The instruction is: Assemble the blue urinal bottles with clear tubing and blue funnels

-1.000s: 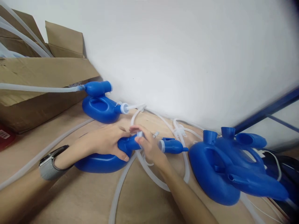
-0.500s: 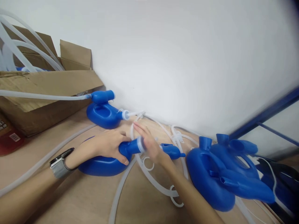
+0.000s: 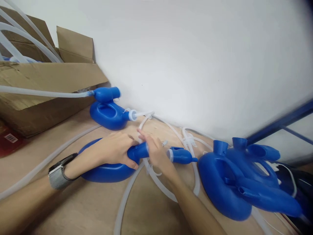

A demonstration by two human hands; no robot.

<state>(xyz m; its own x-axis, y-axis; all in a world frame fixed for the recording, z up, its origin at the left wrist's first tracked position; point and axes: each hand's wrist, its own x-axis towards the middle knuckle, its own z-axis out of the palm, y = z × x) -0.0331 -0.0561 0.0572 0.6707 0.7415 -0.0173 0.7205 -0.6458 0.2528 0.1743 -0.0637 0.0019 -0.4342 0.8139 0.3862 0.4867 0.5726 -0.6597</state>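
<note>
Head view: the left hand (image 3: 116,148) clasps a blue bottle (image 3: 107,174) at the base of its neck, thumb on the near side. Under that hand the bottle lies on its side on the table (image 3: 73,212), neck toward the right hand (image 3: 156,152). The right hand's fingers are stretched out and held together, its palm against the bottle's mouth; what the palm covers is hard to tell. Just right of it lies a blue nozzle (image 3: 182,156), with blue jugs (image 3: 221,194) farther right. Beyond the left hand, another bottle (image 3: 107,125) sits beside a cardboard box (image 3: 52,71).
</note>
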